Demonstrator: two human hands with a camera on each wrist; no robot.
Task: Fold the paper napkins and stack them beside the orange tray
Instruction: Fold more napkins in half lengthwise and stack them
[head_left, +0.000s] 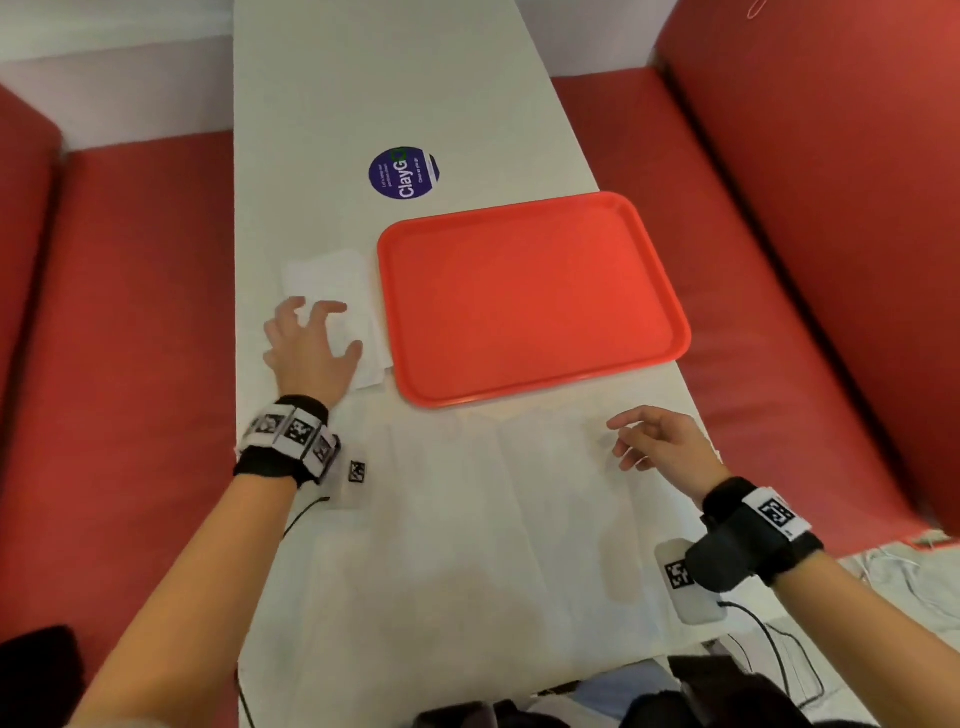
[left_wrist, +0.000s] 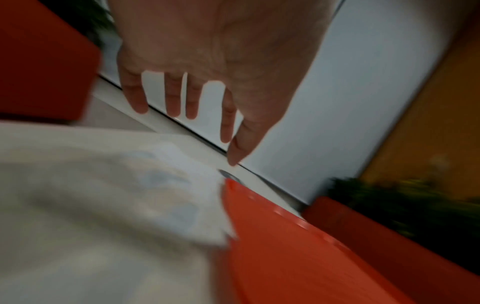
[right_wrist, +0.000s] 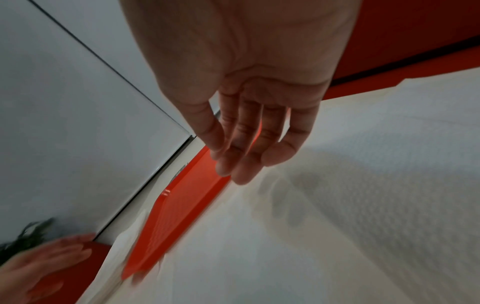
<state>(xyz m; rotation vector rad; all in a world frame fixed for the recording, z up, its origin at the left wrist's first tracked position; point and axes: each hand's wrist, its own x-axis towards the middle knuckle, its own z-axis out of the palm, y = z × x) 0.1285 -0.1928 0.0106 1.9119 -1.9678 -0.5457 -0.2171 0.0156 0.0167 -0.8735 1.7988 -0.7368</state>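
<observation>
— Napkins (head_left: 332, 291): where are they?
— Stacked on the table (head_left: 311, 130), touching the tray (head_left: 530, 296) at its 9 o'clock; one unfolded sheet (head_left: 493, 519) lies at 6.
— Hands?
— Left hand (head_left: 306, 348) spread above the stack, right hand (head_left: 660, 441) loose over the sheet, both holding nothing.
</observation>
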